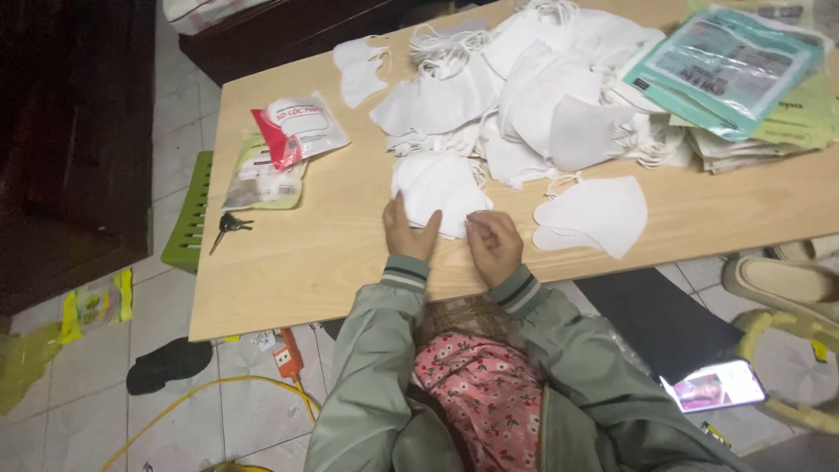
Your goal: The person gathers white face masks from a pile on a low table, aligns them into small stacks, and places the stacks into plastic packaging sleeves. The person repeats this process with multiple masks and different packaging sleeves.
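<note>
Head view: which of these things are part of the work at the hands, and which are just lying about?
In use:
- left hand and right hand, both on a small stack of white fabric face masks
- big heap of white masks
- single white mask
- stacked green flat packets

Lying about:
- bunch of keys
- red-and-white pouch
- lit phone
- orange power strip

White face masks (441, 185) lie under the fingers of the left hand (409, 231) and right hand (495, 245) on a pale wooden table (306, 262). Sleeves (384, 350) below the fingers are grey-green with striped cuffs, over pink floral cloth (485, 393). Left of the fingers: a red-and-white packet (297, 129), green stool (190, 218). Far right of them, teal and light green packets (725, 65)
</note>
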